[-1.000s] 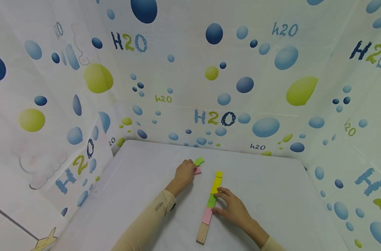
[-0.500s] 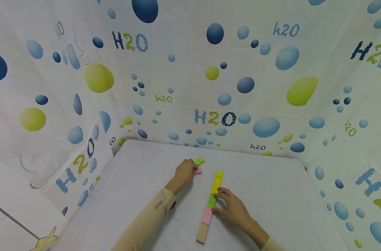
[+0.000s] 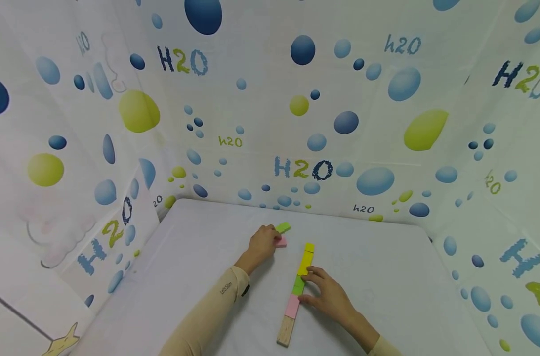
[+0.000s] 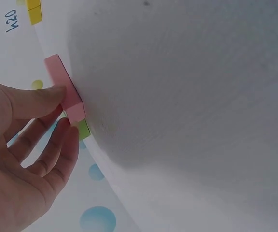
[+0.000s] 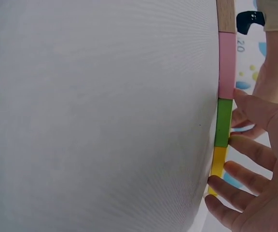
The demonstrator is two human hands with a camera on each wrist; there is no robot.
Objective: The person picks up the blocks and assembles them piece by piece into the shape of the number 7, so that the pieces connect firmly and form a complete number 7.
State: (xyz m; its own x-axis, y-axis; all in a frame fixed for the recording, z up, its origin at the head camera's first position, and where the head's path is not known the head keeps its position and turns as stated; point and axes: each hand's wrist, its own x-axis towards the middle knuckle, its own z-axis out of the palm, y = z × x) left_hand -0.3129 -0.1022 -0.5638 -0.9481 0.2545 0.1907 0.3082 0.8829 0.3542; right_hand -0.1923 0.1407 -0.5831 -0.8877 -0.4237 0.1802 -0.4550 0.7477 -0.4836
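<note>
My left hand pinches a pink block on the white table, its thumb on the near face and other fingers behind. A light green block lies just beyond those fingers. To the right runs a straight row: a plain wood block nearest me, then a pink block, a green section and a yellow section at the far end. Along the row's right side, my right hand rests with fingers spread, thumb by the row's pink block and fingertips at the green and yellow.
White cloth covers the table. Walls of printed fabric with blue and lime bubbles and H2O lettering stand at the back and both sides.
Both hands stay almost where they were. By the left hand, the green that showed as two stepped parts now shows as one bar. The row has not visibly changed.
</note>
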